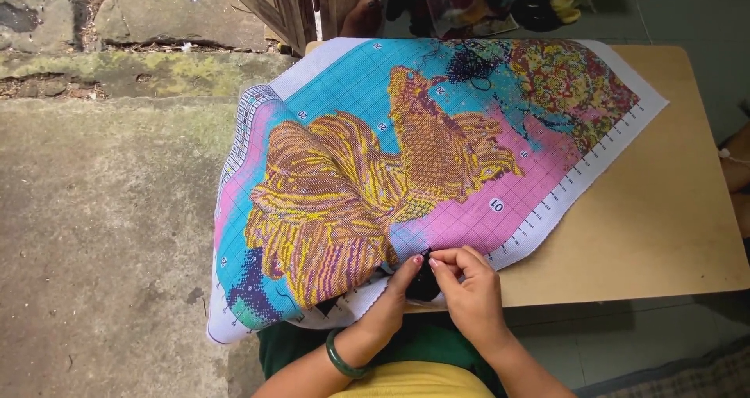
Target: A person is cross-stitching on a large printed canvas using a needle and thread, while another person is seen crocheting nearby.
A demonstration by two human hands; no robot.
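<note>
Dark thread [423, 282] sits at the cloth's [375, 156] near edge—your left hand [391, 304] and right hand [469, 289] both pinch it closed. Keep it taut—pull gently, untangle slowly.

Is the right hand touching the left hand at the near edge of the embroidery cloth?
Touching. In the head view, the right hand and left hand meet at their fingertips over a dark bundle of thread, at the embroidery cloth edge.

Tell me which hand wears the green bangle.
The left hand: a green bangle circles its wrist, while the right hand has a bare wrist.
</note>
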